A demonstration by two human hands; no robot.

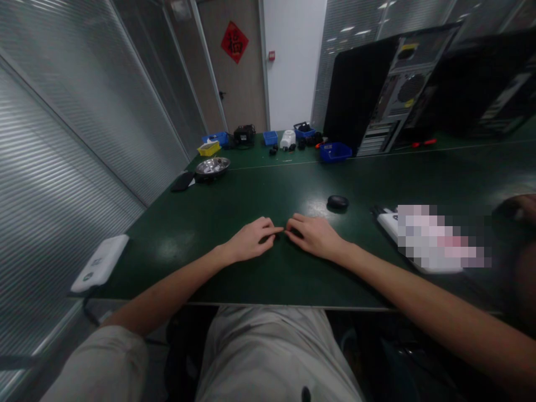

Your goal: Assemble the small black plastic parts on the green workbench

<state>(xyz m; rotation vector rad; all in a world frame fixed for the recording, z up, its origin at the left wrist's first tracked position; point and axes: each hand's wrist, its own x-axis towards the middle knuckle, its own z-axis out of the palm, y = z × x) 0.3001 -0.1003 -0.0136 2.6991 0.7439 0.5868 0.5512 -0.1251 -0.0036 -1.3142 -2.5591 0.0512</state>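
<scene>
My left hand (253,239) rests on the green table (259,279), its index finger stretched toward the right and its other fingers loosely curled apart. Facing it, my right hand (314,234) lies on the table with bent, slightly spread fingers. The fingertips of both hands nearly meet; whether they touch is too small to tell. Nothing shows in either hand. A black mouse-like object (338,202) lies beyond my right hand.
A white device (100,262) lies at the left edge. Further back are a metal bowl (213,166), a yellow tray (209,148), a blue bin (335,152) and a computer case (389,95). At the right are a white object (422,254) and another person's hand (525,205).
</scene>
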